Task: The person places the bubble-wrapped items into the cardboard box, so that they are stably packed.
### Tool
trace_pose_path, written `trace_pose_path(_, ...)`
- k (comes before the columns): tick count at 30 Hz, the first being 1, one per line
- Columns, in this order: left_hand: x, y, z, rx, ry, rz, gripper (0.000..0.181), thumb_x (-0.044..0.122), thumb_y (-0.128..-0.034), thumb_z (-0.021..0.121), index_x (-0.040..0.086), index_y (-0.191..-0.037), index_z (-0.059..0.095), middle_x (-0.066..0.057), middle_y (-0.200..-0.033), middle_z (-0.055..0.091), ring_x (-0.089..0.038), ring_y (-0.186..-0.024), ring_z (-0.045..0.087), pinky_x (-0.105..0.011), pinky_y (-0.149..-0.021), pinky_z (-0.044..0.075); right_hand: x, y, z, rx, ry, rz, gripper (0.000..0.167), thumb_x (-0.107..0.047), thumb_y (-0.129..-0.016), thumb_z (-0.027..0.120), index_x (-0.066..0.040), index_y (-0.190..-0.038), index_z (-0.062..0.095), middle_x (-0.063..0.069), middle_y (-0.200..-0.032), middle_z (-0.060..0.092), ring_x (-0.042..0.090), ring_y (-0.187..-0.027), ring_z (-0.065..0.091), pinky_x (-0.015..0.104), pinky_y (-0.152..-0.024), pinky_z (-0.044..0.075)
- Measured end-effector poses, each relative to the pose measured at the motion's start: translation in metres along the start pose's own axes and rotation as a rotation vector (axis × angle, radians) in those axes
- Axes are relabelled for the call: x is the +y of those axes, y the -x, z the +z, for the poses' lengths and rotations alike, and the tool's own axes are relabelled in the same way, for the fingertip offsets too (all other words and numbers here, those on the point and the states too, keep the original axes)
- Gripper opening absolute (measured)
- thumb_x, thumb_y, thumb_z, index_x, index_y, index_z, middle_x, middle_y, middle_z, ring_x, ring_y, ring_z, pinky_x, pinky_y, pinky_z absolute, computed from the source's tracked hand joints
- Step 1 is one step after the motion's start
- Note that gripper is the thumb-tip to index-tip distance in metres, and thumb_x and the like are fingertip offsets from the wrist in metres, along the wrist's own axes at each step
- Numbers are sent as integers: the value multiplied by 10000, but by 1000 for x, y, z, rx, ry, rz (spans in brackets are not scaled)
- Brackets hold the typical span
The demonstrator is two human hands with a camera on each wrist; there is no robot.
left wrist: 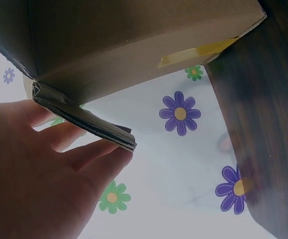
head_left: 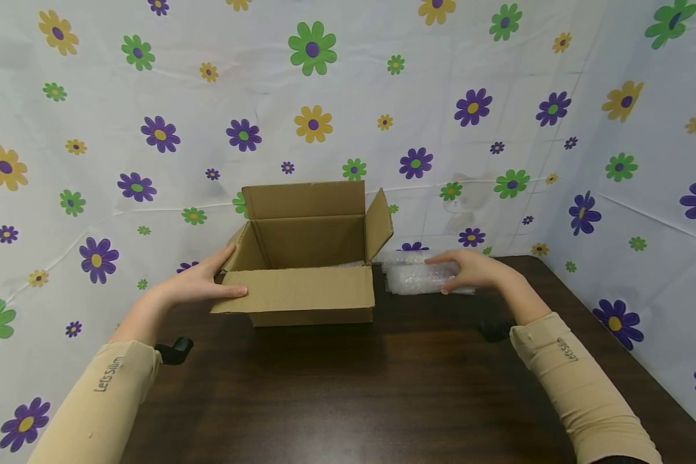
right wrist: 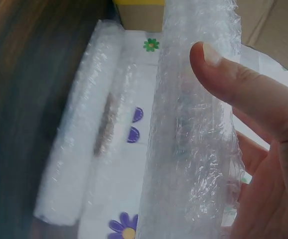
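A cardboard box point(head_left: 310, 317) stands on the table with its flaps spread open. My left hand point(head_left: 196, 282) grips its left front corner, thumb over the front flap point(head_left: 307, 290) and fingers behind the side flap point(left wrist: 84, 119). To the right of the box, my right hand point(head_left: 477, 269) holds a roll of bubble wrap point(right wrist: 189, 139) between thumb and fingers. Another bubble wrap roll point(right wrist: 79, 129) lies beside it on the table. Inside the box a small whitish patch point(head_left: 352, 263) shows; the front flap hides most of the bottom.
The dark wooden table point(head_left: 348, 393) extends in front of the box, its right edge near the side wall. A flower-patterned sheet point(head_left: 348, 96) hangs close behind the box and on the right. Yellow tape point(left wrist: 199, 52) marks the box's lower side.
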State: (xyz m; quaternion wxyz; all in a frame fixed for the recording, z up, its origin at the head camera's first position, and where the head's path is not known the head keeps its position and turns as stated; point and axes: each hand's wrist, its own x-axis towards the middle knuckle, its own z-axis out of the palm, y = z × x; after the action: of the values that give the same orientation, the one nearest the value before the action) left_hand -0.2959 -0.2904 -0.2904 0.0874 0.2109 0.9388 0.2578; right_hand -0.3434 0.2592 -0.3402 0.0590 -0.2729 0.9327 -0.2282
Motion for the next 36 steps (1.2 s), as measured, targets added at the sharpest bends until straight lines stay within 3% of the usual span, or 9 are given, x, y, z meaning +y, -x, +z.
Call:
trace_pose_path(8,-1,-1,0,0,-4,4,1062,425,-869,694,32,-1551,-19,-257,-1587,3,-469,-1430,33,-664,-1082,140,-5,-6,-29,8,69,-5,639,-217,-769,833,-100,-1349,592,187,-1374,533,427,-1272,443,605,-978,393)
trace_pose_path(17,3,-2,-1,-7,5,10,1057,408,-867,698,31,-1551,-13,-261,-1585,3,-473,-1428,35,-671,-1078,137,-14,-7,-67,-1,72,0,648,-241,-794,813,-82,-1371,565,213,-1416,482,449,-1320,374,631,-1016,331)
trace_pose_path(24,3,-2,-2,-11,2,12,1058,422,-873,691,25,-1549,-19,-255,-1587,-12,-469,-1430,27,-666,-1082,132,-24,-6,-89,21,70,28,651,-230,-799,812,-101,-1384,556,231,-1437,448,454,-1329,356,630,-1007,345)
trace_pose_path(31,2,0,-1,-12,12,16,1052,394,-870,698,8,-1545,-10,-278,-1578,4,-488,-1421,36,-677,-1073,135,-37,-8,-110,54,135,63,641,-255,-801,809,-118,-1378,565,228,-1417,473,460,-1292,404,635,-986,364)
trace_pose_path(36,1,0,-1,-11,10,16,1050,393,-871,698,13,-1547,-10,-276,-1579,3,-488,-1421,36,-677,-1073,136,-48,-9,-130,54,146,108,684,-295,-811,796,-138,-1418,521,229,-1487,381,492,-1324,338,670,-1001,315)
